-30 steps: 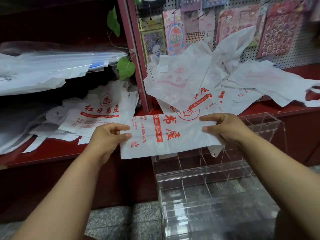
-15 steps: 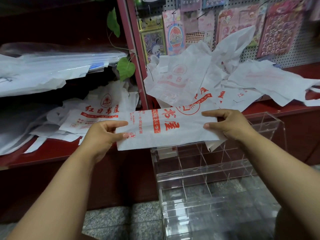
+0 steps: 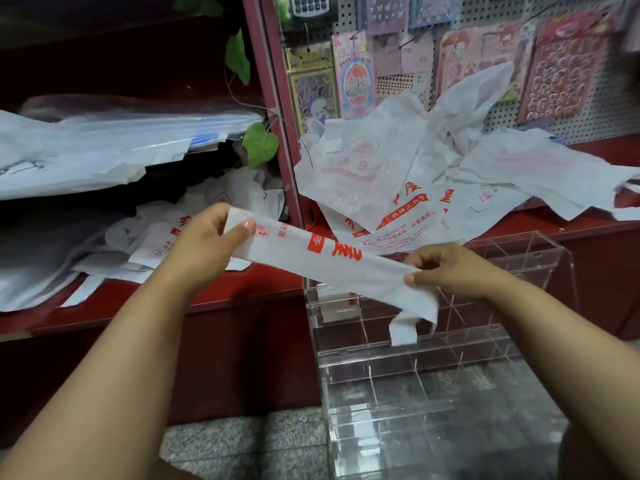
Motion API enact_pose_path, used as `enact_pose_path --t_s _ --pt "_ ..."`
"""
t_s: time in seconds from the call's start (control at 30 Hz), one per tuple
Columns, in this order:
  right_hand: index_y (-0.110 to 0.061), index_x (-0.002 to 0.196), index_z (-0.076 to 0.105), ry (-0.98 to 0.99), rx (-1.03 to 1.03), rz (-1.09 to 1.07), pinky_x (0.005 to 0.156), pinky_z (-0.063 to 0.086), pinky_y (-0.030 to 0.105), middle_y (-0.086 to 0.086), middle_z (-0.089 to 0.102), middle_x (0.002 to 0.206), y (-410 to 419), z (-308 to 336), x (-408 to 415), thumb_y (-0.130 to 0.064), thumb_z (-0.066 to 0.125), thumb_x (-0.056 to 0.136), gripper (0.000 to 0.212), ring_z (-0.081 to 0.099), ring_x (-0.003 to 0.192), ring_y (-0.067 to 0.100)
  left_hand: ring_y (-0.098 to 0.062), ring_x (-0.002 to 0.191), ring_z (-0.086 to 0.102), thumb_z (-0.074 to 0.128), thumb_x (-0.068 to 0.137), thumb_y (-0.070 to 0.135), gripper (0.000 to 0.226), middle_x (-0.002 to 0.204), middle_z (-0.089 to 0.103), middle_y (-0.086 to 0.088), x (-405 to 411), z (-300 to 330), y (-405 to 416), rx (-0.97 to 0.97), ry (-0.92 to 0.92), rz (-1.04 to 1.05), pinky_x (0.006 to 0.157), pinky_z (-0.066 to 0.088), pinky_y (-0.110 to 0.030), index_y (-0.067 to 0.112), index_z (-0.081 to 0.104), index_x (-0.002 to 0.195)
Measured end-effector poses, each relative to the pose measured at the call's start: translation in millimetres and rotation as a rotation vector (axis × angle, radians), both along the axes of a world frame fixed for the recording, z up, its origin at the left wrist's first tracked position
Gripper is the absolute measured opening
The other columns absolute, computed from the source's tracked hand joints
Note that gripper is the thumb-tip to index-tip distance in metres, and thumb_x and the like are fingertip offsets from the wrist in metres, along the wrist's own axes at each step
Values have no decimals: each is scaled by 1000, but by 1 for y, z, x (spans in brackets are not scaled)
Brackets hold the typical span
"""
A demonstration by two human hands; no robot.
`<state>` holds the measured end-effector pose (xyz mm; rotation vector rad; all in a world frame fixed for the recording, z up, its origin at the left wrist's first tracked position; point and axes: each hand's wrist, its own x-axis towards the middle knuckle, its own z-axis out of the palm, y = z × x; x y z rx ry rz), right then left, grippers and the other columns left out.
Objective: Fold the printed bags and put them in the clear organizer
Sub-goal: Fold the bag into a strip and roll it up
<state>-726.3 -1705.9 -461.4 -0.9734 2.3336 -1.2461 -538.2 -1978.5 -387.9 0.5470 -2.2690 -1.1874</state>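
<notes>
A dark red counter (image 3: 242, 299) runs below a pegboard wall (image 3: 588, 109) hung with sticker packs, and loose printed bags (image 3: 398, 174) are heaped on it. The left hand (image 3: 204, 244) and right hand (image 3: 450, 268) each pinch an end of a folded bag (image 3: 332, 261), stretched as a narrow strip over the clear organizer (image 3: 433, 375), which stands on the speckled stone floor (image 3: 242, 445).

Both hands, left (image 3: 204, 242) higher than right (image 3: 450, 268), pinch with arms outstretched.
</notes>
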Motion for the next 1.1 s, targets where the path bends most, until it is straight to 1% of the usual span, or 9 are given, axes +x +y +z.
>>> enact_pose_path --t_s 0.1,0.23,0.3,0.4,0.53,0.67,0.77,1.0,1.1 --pt "-12 77 62 -211 16 167 61 44 22 -2 61 69 1 -7 7 -11 75 67 16 55 68 13 -15 75 69 59 97 19 7 85 74 -1 -10 21 18 -29 62 -59 73 55 -39 15 64 94" --pt "-12 99 62 -355 -149 269 81 50 27 5 69 94 -12 -9 28 -27 75 61 43 64 88 19 -22 75 68 66 92 22 9 91 73 -7 -26 52 48 -196 -8 -212 65 52 -30 13 65 91" --pt "-13 108 65 -385 -249 297 90 52 25 2 72 109 -19 -5 42 -27 75 72 40 67 101 14 -35 80 66 70 89 24 18 92 72 -14 -32 63 63 -260 -50 -295 68 53 -40 7 65 93" --pt "-6 102 69 -343 -355 188 83 56 30 8 73 104 -26 1 55 -10 70 84 18 69 94 19 -21 75 66 74 85 18 20 91 73 -15 -41 72 78 -248 -6 -362 74 54 -39 3 65 94" --pt "-11 84 72 -398 -499 63 71 56 30 7 75 90 -24 8 56 -9 70 82 4 69 81 18 -20 100 69 77 82 17 47 114 68 -11 -54 57 78 310 263 -266 86 56 -36 9 54 122" --pt "-12 83 72 -388 -522 -23 80 58 41 8 75 92 -23 9 56 -10 71 83 3 70 83 21 -28 107 68 69 80 36 58 119 69 -15 -52 10 94 782 50 -423 85 58 -36 4 58 127" --pt "-12 87 73 -375 -509 -34 79 58 39 5 75 92 -25 7 60 -7 73 81 8 72 86 23 -26 84 72 57 95 20 19 94 76 -11 -62 -4 108 703 121 -282 69 61 -35 5 68 100" --pt "-13 97 70 -313 -401 66 85 57 37 6 74 100 -26 5 67 -14 75 80 18 70 94 21 -35 85 71 52 101 20 28 93 74 -20 -70 5 105 345 214 -81 80 57 -53 1 69 89" --pt "-5 81 68 -253 -495 -57 82 53 35 17 70 92 -27 9 67 -17 70 85 12 65 80 21 -31 81 68 46 103 26 36 92 73 -19 -66 8 110 379 239 -79 77 57 -47 1 68 88"
